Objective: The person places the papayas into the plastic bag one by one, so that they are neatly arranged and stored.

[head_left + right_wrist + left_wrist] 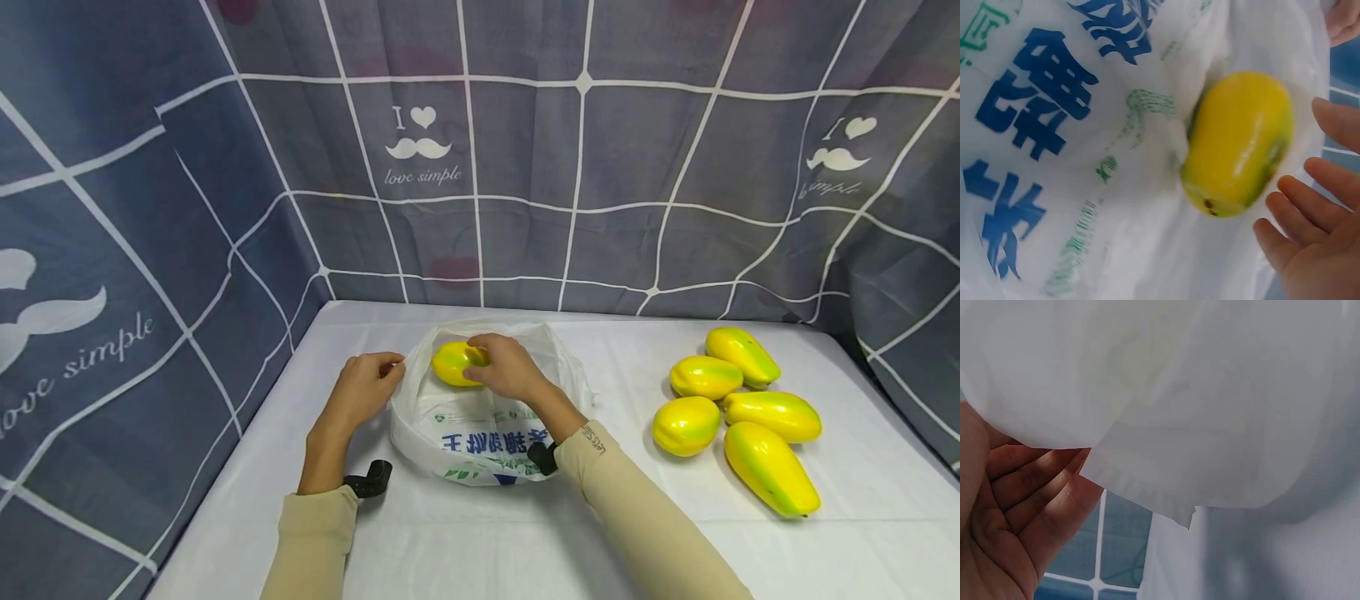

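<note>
Yellow mango (pixel 455 363) lies crosswise inside bag (pixel 480 437), just left of released right hand (pixel 506 367); left hand (pixel 367 387) pinches rim.

I see a white-covered desk (pixel 465 550) | grey-blue curtain (pixel 525 167) with white grid lines hangs behind and on both sides | it carries "I love simple" moustache prints | light falls soft and even on my feed.

A white table (pixel 450 542) bears a plastic bag (pixel 480 442) and five mangoes (pixel 738 417).
</note>
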`<state>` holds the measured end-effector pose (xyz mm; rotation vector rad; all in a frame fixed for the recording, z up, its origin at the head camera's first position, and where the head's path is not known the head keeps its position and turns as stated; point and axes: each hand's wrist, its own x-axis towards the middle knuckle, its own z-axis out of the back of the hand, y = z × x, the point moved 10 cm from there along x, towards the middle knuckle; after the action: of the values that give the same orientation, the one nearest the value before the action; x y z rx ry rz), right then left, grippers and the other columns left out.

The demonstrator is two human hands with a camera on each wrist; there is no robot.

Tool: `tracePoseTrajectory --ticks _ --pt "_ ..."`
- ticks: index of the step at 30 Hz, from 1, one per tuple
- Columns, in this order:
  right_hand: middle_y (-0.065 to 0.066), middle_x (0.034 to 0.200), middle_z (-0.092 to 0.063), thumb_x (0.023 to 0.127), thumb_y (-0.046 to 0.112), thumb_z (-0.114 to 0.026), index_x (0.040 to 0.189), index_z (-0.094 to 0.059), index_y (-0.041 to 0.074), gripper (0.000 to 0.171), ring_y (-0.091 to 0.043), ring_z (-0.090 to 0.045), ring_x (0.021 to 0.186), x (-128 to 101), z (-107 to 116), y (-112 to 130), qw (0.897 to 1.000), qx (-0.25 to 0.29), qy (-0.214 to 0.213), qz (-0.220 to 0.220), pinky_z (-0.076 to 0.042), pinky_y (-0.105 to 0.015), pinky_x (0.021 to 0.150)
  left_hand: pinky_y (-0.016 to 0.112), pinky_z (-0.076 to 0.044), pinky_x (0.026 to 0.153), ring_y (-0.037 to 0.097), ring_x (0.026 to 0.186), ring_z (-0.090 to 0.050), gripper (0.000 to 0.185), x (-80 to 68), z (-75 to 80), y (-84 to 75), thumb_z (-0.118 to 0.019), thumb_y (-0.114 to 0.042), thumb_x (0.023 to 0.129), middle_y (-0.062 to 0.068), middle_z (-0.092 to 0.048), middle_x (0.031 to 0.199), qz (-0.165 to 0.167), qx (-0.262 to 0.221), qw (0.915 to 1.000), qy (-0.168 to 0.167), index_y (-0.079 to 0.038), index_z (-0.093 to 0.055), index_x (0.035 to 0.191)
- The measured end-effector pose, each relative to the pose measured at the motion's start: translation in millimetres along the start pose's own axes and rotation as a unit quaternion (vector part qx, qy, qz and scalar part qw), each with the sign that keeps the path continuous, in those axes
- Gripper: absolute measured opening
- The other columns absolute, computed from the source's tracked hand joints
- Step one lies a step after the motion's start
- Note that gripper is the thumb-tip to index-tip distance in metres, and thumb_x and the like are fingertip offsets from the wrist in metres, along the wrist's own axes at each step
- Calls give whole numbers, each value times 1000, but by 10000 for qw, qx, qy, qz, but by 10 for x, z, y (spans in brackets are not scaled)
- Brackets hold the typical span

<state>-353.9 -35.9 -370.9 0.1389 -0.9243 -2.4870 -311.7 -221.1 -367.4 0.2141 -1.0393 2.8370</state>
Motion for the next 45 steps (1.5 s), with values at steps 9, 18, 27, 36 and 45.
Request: tracePoseTrajectory --ticks 9,18,27,36,45 --pt "-13 137 -57 91 22 -71 135 -57 0 51 -31 -49 129 -265 238 232 9987 -154 -100 470 -36 -46 108 44 -51 83 28 91 -62 36 -13 14 28 -54 -18 99 17 -70 106 4 28 10000 -20 5 -65 124" --pt "-12 136 -58 91 21 -71 133 -59 2 48 -30 -50 128 -688 601 190 9933 148 -727 886 -40 -50 104 42 -51 80 26 87 -61 35 -8 -8 1 -55 -17 98 16 -70 104 -44 -92 9999 -38 5 -66 123" --pt "-14 136 -57 92 22 -71 134 -58 1 48 -32 -48 130 -998 886 -68 9900 230 -1108 848 -38 -52 106 44 -51 83 27 90 -61 35 9 -17 9 -55 -18 98 16 -70 105 -2 -43 10000 -24 4 -66 123" --pt "-15 134 -58 92 20 -71 134 -57 -1 49 -35 -50 128 -1297 1033 -405 9860 43 -1539 635 -38 -53 104 44 -51 83 27 90 -62 34 5 -25 21 -54 -18 99 16 -70 105 -13 -49 10000 -15 4 -67 123" --pt "-15 134 -59 92 24 -71 135 -57 2 50 -35 -50 127 -1589 1137 -665 9857 -119 -1654 294 -40 -54 102 44 -51 83 26 91 -62 35 -5 -45 28 -54 -18 99 16 -70 106 32 -26 10000 17 4 -66 125"
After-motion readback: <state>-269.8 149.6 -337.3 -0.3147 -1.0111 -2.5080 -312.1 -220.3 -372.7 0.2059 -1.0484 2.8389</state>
